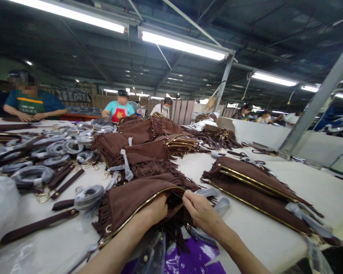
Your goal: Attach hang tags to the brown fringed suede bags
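Right hand [197,209] clamped on rim of 1 brown fringed bag [137,196]; left hand [156,210] inside, grip hidden, cannot tell.

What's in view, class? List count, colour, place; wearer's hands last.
Opened fringed bag: one, brown, front centre
Other fringed bags: many, brown, middle and right
Wrapped strap coils: many, greyish, left
Short straps: several, dark brown, left
Glossy sheet: one, purple, bottom centre
Plastic bag: one, whitish, left edge
Table: one, white, foreground
Co-workers: at least five, varied clothing, background
Lamps: several, white, overhead
Ceiling: one, dark, above
Posts: at least two, grey, right
Left hand: one, bare, inside bag opening
Right hand: one, bare, at bag opening
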`<state>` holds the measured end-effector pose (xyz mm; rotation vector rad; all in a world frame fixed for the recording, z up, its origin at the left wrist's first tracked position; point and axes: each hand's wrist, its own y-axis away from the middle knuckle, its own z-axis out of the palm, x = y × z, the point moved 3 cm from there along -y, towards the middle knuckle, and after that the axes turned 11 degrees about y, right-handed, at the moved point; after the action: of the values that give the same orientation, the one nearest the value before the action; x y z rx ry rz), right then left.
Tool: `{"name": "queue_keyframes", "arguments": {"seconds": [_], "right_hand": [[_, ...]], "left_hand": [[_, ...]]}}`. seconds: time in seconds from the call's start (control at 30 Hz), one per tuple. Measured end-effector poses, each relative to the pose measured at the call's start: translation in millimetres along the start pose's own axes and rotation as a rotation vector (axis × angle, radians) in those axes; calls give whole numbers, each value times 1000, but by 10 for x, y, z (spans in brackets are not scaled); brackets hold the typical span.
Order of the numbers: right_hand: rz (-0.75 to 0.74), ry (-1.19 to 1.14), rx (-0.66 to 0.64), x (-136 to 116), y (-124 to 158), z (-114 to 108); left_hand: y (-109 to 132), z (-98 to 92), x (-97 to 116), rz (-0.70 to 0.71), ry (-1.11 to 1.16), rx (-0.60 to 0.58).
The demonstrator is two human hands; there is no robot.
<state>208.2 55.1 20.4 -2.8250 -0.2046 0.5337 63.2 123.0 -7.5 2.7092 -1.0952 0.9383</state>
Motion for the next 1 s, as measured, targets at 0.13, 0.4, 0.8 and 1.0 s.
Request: {"name": "queue_keyframes", "arguments": {"seconds": [0.13,0.4,0.8,1.0], "right_hand": [[-28,240,22,33,5,43],[-5,344,-10,-32,18,5],[91,450,-32,-175,-52,223],[30,416,-18,-104,-94,338]], "left_hand": [[-48,-16,57,-2,-32,37],[-49,-123,-74,-33,109,61],[-34,-116,-225,-53,152,80],[39,-133,-160,-59,161,147]]}}
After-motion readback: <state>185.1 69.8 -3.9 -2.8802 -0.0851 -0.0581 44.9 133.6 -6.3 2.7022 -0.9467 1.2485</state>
